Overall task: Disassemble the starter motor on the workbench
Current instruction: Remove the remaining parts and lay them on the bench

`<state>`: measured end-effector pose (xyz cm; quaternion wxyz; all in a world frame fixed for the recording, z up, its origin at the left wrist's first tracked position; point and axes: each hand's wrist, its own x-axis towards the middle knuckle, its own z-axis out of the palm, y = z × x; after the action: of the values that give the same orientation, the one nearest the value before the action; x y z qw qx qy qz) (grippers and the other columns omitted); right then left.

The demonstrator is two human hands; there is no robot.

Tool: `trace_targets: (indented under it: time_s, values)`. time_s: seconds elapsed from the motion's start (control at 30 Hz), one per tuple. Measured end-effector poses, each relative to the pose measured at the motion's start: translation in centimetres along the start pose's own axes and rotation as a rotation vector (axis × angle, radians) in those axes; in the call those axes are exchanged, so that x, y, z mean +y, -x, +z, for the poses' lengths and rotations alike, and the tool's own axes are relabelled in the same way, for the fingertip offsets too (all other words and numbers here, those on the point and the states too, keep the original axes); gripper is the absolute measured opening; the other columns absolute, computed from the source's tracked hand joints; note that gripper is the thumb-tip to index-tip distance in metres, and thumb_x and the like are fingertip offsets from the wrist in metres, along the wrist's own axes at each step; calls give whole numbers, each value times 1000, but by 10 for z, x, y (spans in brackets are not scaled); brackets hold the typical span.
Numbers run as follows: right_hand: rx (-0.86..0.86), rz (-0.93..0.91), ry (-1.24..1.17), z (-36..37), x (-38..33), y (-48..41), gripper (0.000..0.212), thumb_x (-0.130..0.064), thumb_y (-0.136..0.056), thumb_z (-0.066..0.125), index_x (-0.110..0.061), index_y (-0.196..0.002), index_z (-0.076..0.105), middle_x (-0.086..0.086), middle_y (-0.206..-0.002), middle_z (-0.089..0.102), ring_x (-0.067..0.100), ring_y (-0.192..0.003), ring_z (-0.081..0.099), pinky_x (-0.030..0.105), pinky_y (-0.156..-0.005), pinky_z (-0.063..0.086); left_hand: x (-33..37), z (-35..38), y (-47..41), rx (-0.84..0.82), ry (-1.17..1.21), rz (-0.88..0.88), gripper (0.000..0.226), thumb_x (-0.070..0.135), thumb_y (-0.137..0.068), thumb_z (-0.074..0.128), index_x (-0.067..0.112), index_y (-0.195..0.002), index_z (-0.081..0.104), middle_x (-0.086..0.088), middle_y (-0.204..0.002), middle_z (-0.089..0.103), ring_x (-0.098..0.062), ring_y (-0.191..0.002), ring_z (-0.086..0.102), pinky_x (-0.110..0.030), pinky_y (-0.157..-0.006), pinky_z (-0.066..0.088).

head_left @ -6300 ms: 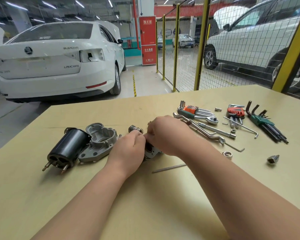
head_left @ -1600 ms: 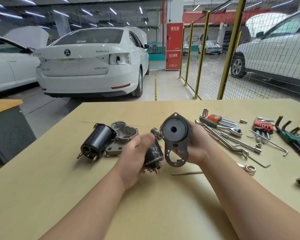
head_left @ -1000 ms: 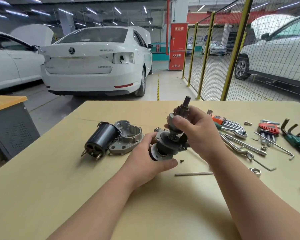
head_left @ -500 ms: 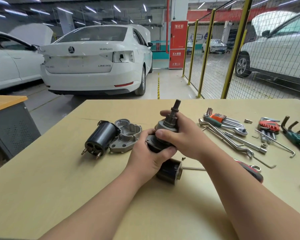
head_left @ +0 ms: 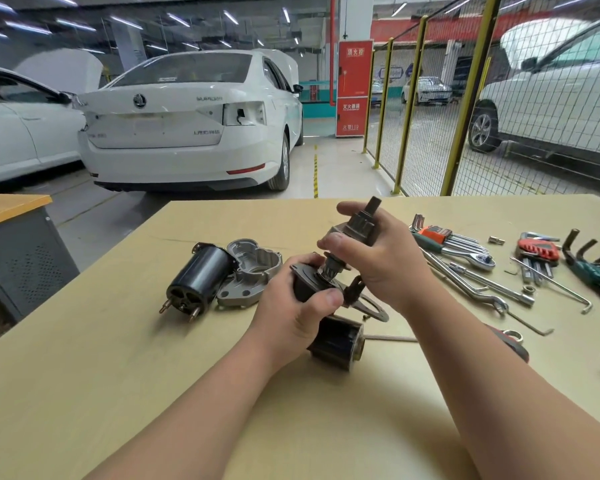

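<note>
The starter motor's drive assembly (head_left: 328, 270) is being held just above the workbench (head_left: 118, 375), the left hand (head_left: 291, 317) gripping its dark plate (head_left: 303, 285) and the right hand (head_left: 381, 261) clasping the pinion shaft (head_left: 361, 223), apparently separating them, which next calls for a straight, steady pull.

Your readable txt is all in the bkgd. Red cabinet (head_left: 354, 88) beyond the bench, white chars on three lvls: top panel approx. 消火栓; mid panel 灭火器箱; bottom line ends in 119, prob. 火警119. White car (head_left: 187, 140) ahead of you: round Skoda-type badge (head_left: 139, 100) on the boot lid. Lettering at the lid's upper right and lower right is too blurred to read. Any marks on the tools (head_left: 465, 251) at your right are too small to make out.
</note>
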<state>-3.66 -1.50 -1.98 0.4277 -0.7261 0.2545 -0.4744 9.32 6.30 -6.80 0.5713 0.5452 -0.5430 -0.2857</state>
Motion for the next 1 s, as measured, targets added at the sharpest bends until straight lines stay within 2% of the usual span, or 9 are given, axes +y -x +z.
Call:
trace_targets:
  time_s: [0.07,0.17,0.23,0.33,0.43,0.53,0.67,0.87,1.0]
  values:
    - [2,-11,-2,1,0,0,41,-28,-71,77,-26,-107,57,14,-91,70,26,-85,68,30,-74,58,-3,-2,-2,-15,19,-27,69,53,-55,68,21,-115,56,-13,-106,68,-32,-101,64,-47,-92,51]
    - [32,-10,103,6,0,-10,41,-41,-67,74,-28,-102,57,6,-86,69,17,-78,67,25,-69,57,-6,-5,-5,-35,-51,-51,76,62,-57,68,26,-122,49,2,-107,67,-15,-99,64,-33,-91,51]
    - [86,-14,231,9,2,-29,44,-47,-69,73,-26,-104,56,-8,-82,67,6,-75,66,25,-71,56,-9,-10,-8,-35,-144,-72,86,67,-62,67,32,-134,38,13,-118,59,-4,-109,57,-31,-94,47]
    - [185,22,353,8,9,-74,42,-51,-72,69,-21,-98,55,-7,-85,63,12,-80,64,32,-71,55,-10,-26,-7,-19,-313,-83,82,63,-65,66,48,-138,31,26,-121,48,10,-108,48,-21,-88,43]
    - [151,39,525,13,24,-114,41,-51,-73,67,-17,-91,54,-1,-82,62,16,-75,60,30,-59,48,-7,-33,1,-231,-528,-13,74,68,-61,65,54,-129,39,35,-120,42,20,-113,36,-14,-91,33]
    - [41,53,728,29,46,-139,40,-49,-74,68,-18,-91,48,-3,-76,55,16,-69,52,28,-50,35,-4,-26,6,-395,-633,65,82,69,-57,71,46,-130,42,34,-117,36,15,-117,29,-11,-94,26]
    - [-19,136,804,50,76,-158,45,-45,-76,69,-13,-98,47,6,-87,60,24,-76,56,31,-57,41,-7,-20,5,-476,-705,153,78,56,-62,79,41,-130,44,25,-114,44,2,-116,32,-16,-100,31]
    - [-120,280,828,53,98,-161,57,-52,-78,67,-9,-110,46,8,-97,60,25,-83,56,33,-61,44,-11,-19,1,-409,-735,182,60,57,-63,78,39,-114,51,18,-104,53,-3,-99,44,-29,-92,43]
    - [-36,259,871,30,80,-146,60,-50,-81,62,-9,-121,45,6,-105,59,27,-93,58,37,-75,50,-4,-28,-6,-99,-336,15,54,45,-56,88,37,-101,60,21,-94,66,5,-87,60,-14,-76,49]
